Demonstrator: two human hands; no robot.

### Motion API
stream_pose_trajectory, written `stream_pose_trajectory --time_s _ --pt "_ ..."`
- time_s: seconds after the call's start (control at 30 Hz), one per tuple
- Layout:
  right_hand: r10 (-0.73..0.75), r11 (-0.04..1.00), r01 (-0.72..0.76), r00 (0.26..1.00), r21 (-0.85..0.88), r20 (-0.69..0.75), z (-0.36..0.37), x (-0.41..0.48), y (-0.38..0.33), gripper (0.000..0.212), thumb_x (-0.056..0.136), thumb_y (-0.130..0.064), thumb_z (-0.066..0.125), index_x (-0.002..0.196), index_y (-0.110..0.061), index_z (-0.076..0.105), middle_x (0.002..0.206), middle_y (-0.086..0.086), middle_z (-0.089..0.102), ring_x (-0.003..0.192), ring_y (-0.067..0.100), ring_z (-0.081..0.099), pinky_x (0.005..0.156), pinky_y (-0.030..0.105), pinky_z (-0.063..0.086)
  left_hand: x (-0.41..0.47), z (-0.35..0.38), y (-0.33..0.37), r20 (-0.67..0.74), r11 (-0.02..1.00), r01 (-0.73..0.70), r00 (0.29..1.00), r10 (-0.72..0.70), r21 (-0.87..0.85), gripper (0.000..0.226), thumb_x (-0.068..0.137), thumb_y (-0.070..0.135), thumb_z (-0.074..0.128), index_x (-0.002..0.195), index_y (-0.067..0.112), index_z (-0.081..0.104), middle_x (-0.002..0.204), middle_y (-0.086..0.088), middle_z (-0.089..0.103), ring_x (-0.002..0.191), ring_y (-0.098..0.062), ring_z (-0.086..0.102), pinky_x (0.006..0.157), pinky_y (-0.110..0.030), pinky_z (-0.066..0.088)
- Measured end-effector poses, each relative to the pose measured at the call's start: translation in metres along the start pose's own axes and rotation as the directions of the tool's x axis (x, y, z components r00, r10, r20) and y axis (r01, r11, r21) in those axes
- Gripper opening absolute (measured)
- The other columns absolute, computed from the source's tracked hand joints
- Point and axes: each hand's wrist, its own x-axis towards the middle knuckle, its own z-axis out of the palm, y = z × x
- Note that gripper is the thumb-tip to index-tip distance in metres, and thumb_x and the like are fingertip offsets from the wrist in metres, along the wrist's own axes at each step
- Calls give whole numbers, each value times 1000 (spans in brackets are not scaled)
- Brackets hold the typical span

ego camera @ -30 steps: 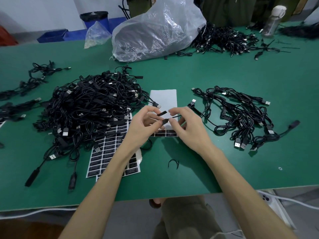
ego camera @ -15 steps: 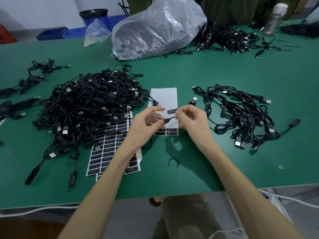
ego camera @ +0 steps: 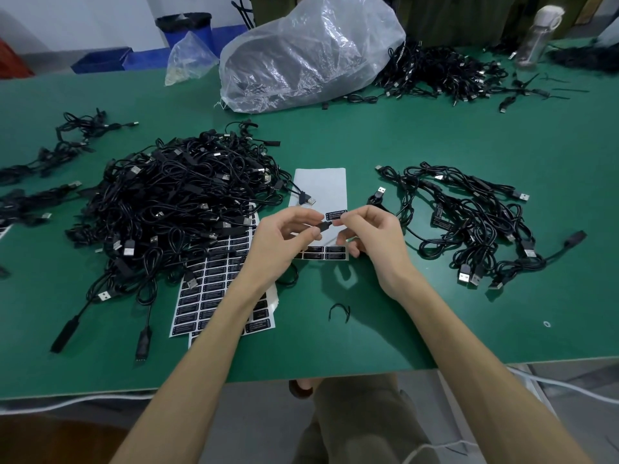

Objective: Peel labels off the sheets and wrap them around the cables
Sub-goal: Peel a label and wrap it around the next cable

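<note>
- the left hand (ego camera: 284,239) pinches a thin black cable (ego camera: 324,226) between thumb and forefinger; the right hand (ego camera: 371,242) pinches a small label (ego camera: 336,215) just above that cable. the two hands sit fingertip to fingertip.
- the label is a flat black rectangle with fine white print, held level and facing up; its lower edge meets the round, rubbery cable.
- under the hands lies a white, glossy backing sheet (ego camera: 320,185), almost stripped, with a few black labels left along its near edge.
- a fuller sheet of labels (ego camera: 214,279), rows of small black rectangles on white, lies partly under the left forearm and the big heap of cables (ego camera: 174,202), a tangle of black cords with silver usb plugs.
- a looser pile of cables (ego camera: 469,222) lies right of the hands.
- a short curved black tie (ego camera: 339,311) lies between the forearms.
- a second ago the label stood tilted and dark by the left thumb; now it shows its printed face at the right fingertips, and the hands have stayed over the same sheet.
- the table (ego camera: 435,135) is covered in a smooth green mat.
- at the far side sit a crinkled clear plastic bag (ego camera: 308,51), another cable heap (ego camera: 442,72) and a clear bottle (ego camera: 539,35).
- blue bins (ego camera: 100,60) stand beyond, by a pale wall.
</note>
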Motion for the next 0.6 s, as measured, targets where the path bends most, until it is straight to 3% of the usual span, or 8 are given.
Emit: stream_pose_trajectory --time_s 0.1,0.2,0.27,0.6 --pt "0 1000 0 1000 -27 14 1 -1 0 9 96 -4 61 87 -3 61 75 13 73 48 14 57 53 27 44 0 0 0 3 1000 6 1000 -6 8 26 91 4 76 106 25 74 107 1 77 96 -18 71 79 -27 55" --pt "-57 998 56 998 5 41 3 -2 1 19 92 7 53 82 -9 50 88 12 78 74 27 75 54 29 51 0 0 0 2 1000 -2 1000 2 15 25 93 2 73 106 23 74 107 1 77 95 -16 70 80 -27 55" --pt "-96 995 94 993 25 68 5 -3 1 21 92 8 53 82 -10 48 91 13 79 81 31 78 54 28 54 0 0 1 -2 1000 -5 1000 5 24 25 93 1 72 107 22 74 108 0 77 96 -17 70 81 -28 55" --pt "-108 989 117 989 -91 97 3 1 9 17 95 0 65 96 -10 52 88 10 76 71 20 69 61 28 54 -1 1 2 -12 999 1 1000 0 36 27 92 1 73 104 25 73 103 5 77 94 -20 73 75 -22 54"
